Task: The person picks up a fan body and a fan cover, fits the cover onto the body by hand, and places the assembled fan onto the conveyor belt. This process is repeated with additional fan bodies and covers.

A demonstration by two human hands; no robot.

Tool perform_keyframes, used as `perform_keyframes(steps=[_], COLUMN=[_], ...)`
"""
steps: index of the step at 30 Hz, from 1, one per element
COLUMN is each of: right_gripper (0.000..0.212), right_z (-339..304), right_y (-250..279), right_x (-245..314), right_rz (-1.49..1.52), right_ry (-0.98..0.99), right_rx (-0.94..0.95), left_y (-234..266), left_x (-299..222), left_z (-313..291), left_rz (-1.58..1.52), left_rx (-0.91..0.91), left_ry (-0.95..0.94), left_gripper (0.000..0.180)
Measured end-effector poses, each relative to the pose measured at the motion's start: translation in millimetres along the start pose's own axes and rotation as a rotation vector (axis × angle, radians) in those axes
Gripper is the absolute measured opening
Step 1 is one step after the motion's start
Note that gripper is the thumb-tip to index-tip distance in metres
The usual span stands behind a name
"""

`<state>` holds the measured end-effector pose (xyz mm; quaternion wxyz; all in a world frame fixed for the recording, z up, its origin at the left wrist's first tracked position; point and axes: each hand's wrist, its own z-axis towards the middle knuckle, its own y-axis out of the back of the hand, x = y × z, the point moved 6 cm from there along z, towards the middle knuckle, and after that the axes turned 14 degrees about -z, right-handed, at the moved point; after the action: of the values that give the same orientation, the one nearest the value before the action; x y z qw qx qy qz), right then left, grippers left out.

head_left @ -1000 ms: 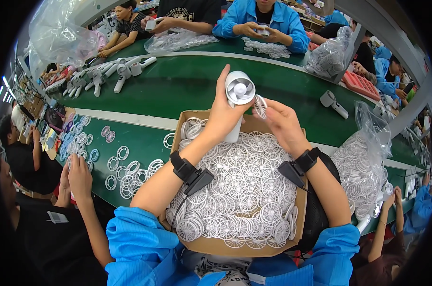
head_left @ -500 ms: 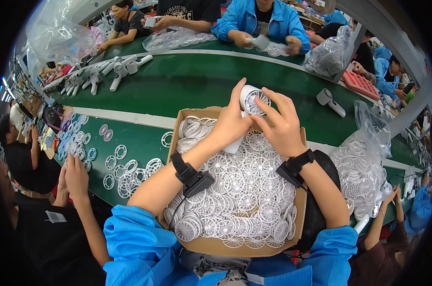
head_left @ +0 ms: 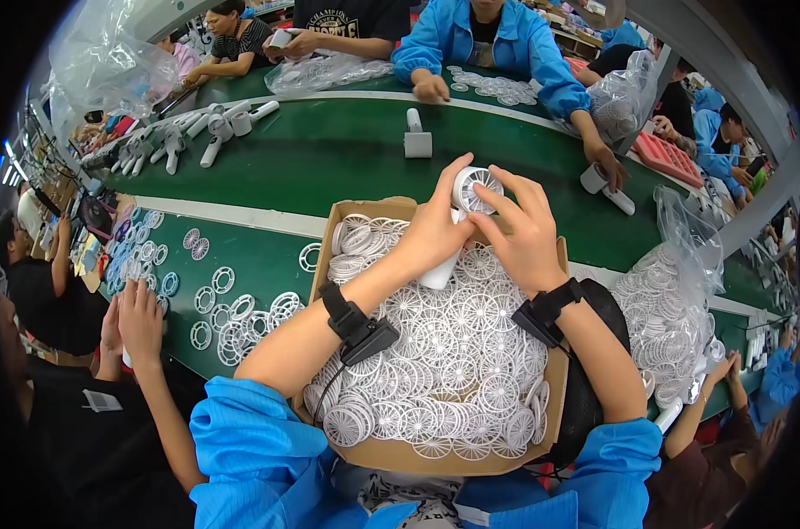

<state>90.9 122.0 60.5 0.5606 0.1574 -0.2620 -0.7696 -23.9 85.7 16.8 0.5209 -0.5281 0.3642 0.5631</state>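
One fan (head_left: 459,189) was over one box's (head_left: 555,388) twelve-o'clock edge.
My left hand (head_left: 437,227) gripped it, long axis running one o'clock (head) to seven (handle (head_left: 439,275)); my right hand (head_left: 522,231) grasped one grille (head_left: 488,180) against its face.

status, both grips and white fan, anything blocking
Left grip around white plastic handheld fan. Right grip touching its round white spoked grille. Brown cardboard box beneath, nothing visibly blocking.

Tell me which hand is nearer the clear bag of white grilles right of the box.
Right. The right hand is left of the bag; the left hand, holding the fan, is farther left.
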Motion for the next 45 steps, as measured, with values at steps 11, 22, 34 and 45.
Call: perform_keyframes(steps=[11, 22, 34, 45], right_gripper=[0.060, 0.057, 0.035, 0.042], right_z=[-16, -17, -19, -38], right_y=[-38, -34, -35, -60], right_x=[-18, -19, -29, -37], right_rz=[1.339, 1.204, 1.205, 1.142], right_ry=[-0.767, -0.652, -0.613, -0.876], right_rx=[0.256, 0.328, 0.368, 0.501], left_y=[-16, -7, -14, 13], left_x=[-10, -6, -13, 19], left_z=[-7, -1, -7, 8], left_rz=[-0.405, -0.129, 0.066, -0.548], left_rx=[0.173, 0.133, 0.075, -0.184], left_ry=[0.052, -0.132, -0.086, 0.283], left_gripper=[0.063, 0.057, 0.061, 0.060])
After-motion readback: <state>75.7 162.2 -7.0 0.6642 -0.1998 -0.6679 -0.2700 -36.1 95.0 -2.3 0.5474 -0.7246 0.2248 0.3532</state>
